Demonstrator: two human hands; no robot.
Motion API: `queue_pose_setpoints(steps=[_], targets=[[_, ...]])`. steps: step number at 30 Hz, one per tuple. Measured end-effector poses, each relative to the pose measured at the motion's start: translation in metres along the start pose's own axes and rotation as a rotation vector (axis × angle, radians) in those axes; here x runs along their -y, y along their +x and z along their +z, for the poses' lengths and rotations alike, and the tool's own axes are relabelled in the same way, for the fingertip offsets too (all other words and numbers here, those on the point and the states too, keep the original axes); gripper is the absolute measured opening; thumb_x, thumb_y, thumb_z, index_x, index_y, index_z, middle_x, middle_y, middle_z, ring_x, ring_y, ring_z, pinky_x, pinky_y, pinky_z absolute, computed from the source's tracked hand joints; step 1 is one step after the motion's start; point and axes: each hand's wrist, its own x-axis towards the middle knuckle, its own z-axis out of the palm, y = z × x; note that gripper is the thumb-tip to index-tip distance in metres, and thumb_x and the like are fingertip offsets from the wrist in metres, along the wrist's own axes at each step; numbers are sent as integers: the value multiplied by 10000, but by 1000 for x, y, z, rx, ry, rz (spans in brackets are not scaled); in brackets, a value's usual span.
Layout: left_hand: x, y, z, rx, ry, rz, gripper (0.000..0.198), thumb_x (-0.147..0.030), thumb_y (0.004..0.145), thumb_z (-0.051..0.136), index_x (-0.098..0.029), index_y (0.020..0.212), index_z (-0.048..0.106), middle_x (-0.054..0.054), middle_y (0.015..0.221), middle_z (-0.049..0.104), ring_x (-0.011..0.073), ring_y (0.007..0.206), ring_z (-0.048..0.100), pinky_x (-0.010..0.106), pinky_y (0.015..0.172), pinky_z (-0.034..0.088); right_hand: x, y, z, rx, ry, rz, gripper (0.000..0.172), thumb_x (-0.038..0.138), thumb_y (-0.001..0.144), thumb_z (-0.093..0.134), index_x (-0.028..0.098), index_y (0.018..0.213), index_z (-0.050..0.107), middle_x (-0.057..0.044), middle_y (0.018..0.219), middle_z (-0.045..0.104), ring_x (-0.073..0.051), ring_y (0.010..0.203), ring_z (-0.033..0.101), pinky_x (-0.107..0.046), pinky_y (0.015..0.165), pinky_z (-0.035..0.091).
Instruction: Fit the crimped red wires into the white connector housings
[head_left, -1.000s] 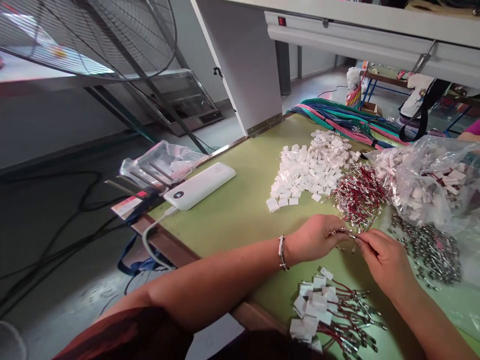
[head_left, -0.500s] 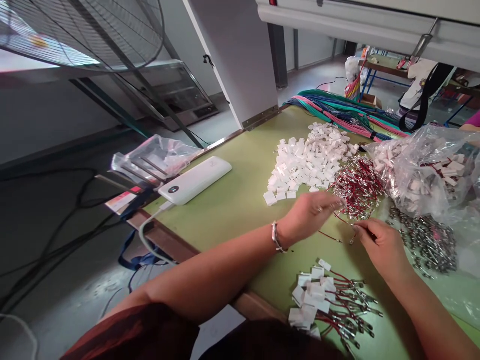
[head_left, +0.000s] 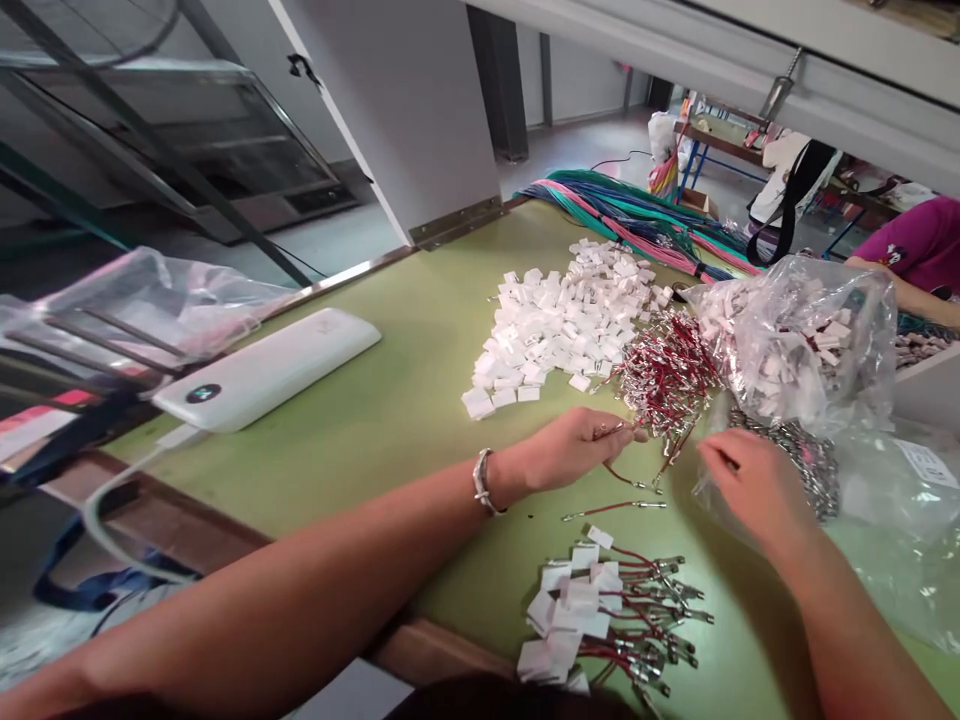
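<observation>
My left hand is closed on short red wires with metal terminals, at the near edge of a pile of such wires. Just below its fingers, a loose red wire lies on the table. To the right, my right hand has its fingers curled together in front of a heap of metal parts; whatever is in them is hidden. White connectors lie heaped beyond my left hand. Nearer to me rests a bunch of finished-looking pieces, white connectors with red wires.
A white power bank with a cable lies on the left of the green table. Clear plastic bags of connectors stand at the right. Bundled coloured wires run along the back. Another person's purple sleeve shows at far right.
The view has swung right, shifting the table leftward. My hands have moved apart. A single wire now lies straight on the table below my left hand.
</observation>
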Motion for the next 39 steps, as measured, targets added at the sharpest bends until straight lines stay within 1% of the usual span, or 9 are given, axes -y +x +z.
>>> queue_pose_setpoints(steps=[3,6,11,16,19,23,28,34,39], targets=[[0,2,-4,56,-62,-80,335,-372,918,488,-162,752,689,7,593,600,84,513,461,199,483,388,-34,4,-6,19,-257,201,178,276,883,552,205,787,684,-40,776,677,-152,594,589,-269,532,367],[-4,3,-6,17,-86,-149,275,-326,892,508,-151,936,715,-39,522,511,69,460,377,192,445,340,-52,4,3,64,-369,195,131,260,847,583,190,771,663,-57,780,672,-159,601,602,-272,533,368],[-11,-1,-4,16,-52,-60,318,-311,923,449,-141,912,717,-9,616,595,82,557,476,199,529,421,-53,0,20,32,-497,123,207,217,865,503,177,703,626,-95,722,663,-176,538,592,-298,493,357],[-9,-3,-1,20,28,1,298,-287,919,460,-152,884,724,54,880,719,120,753,619,242,724,497,-46,2,15,-40,-550,145,258,212,873,448,200,662,596,-99,580,620,-189,413,524,-315,437,280],[-8,-5,1,34,47,8,286,-290,922,469,-161,884,722,56,894,726,128,774,639,249,736,504,-24,2,7,-167,-323,130,227,262,882,445,199,762,627,-54,546,619,-175,413,524,-301,445,315],[-10,-8,7,78,74,43,263,-280,923,487,-166,879,719,42,863,721,125,751,629,248,715,499,25,-2,9,-226,277,-69,197,305,916,481,204,901,650,-29,720,704,-142,570,618,-254,563,467],[-8,-9,11,104,96,76,308,-311,946,454,-162,886,717,43,819,705,117,710,609,249,690,497,49,-4,20,-223,434,-115,201,244,915,477,213,876,672,-21,725,706,-144,615,634,-252,597,502],[-3,-9,7,110,388,271,241,-211,916,464,-189,905,704,49,774,692,147,727,609,268,654,466,39,-1,14,-42,490,-113,227,230,881,491,208,796,700,-15,668,687,-134,566,600,-249,538,471],[-10,-8,7,201,647,402,188,-234,914,504,-216,1003,669,41,762,669,162,718,584,267,593,422,42,0,7,188,611,40,251,264,867,508,201,690,675,22,561,637,-121,512,575,-231,504,458]])
